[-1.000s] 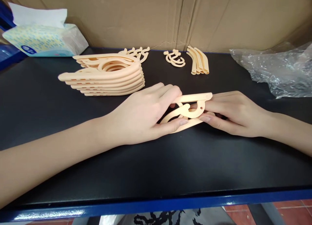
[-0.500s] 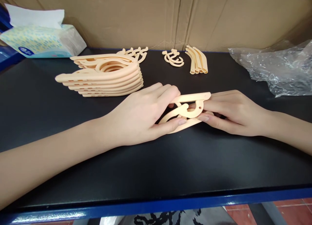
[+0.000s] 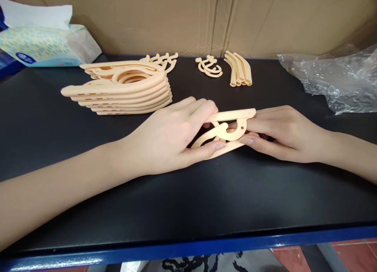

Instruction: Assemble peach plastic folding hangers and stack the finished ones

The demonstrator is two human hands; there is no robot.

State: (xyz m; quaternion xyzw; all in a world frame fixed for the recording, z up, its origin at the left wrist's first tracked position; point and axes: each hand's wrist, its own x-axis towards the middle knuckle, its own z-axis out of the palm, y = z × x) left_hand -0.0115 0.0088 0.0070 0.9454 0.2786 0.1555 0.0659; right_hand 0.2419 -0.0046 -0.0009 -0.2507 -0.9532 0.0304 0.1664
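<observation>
Between my two hands, low over the black table, is a cream plastic folding hanger [image 3: 235, 135], its arms folded together with a curved hook lying across them. My left hand [image 3: 176, 136] grips its left end, thumb on the near arm and fingers curled over the far one. On the right end, my right hand [image 3: 282, 134] pinches it with the thumb in front; its other fingers are partly hidden behind the hanger. A stack of similar folded hangers [image 3: 123, 93] lies beyond my left hand.
Loose hooks [image 3: 209, 66] and several curved hanger arms [image 3: 240, 70] lie at the back of the table [image 3: 188, 209]. More hooks [image 3: 165, 60] show behind the stack. A tissue pack [image 3: 50, 44] stands back left, a clear plastic bag [image 3: 338, 81] back right, before a cardboard wall [image 3: 147, 20].
The view has shifted slightly, so the background things sit a little higher. Both hands keep the same hold on the folding hanger, which has barely moved.
</observation>
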